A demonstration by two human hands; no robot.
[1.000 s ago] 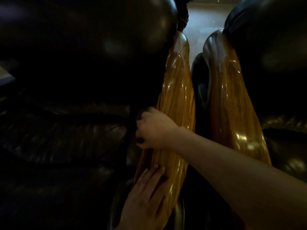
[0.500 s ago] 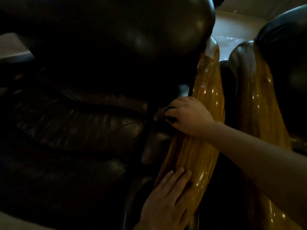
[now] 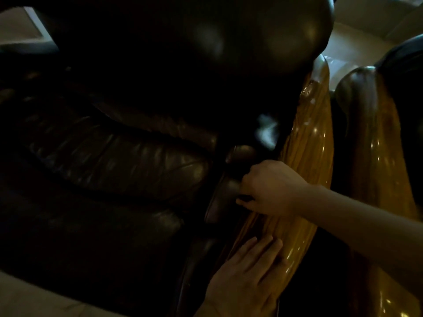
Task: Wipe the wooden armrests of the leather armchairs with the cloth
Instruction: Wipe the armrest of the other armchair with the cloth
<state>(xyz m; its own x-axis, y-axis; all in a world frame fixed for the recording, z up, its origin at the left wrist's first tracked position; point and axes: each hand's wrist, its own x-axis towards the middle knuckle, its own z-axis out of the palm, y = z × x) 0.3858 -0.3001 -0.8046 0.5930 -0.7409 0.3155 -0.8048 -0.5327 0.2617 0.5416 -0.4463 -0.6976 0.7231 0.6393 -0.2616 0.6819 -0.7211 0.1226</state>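
Looking over the dim scene, the near armchair [image 3: 109, 156] fills the left, its glossy wooden armrest [image 3: 306, 170] running from bottom centre up and away to the upper right, long axis close to upright in the view and leaning slightly right; the far end tucks under the bulging leather back. A second armrest [image 3: 375, 156], on the neighbouring chair, lies just beside it and parallel, with a dark gap between.

Compared with a second ago, the view has swung left and closer, and the right hand [image 3: 270, 188] has worked along the inner edge of the near armrest, where wood meets leather. I judge the wiping is on that inner seam, with the second armrest yet to do.

That hand is curled narrow around something dark at its fingertips, likely the cloth [image 3: 242, 197], though it is too dark to be sure; only a sliver shows, pressed against the armrest's inner side.

The left hand [image 3: 247, 287] lies flat and spread on the armrest's near end, holding nothing
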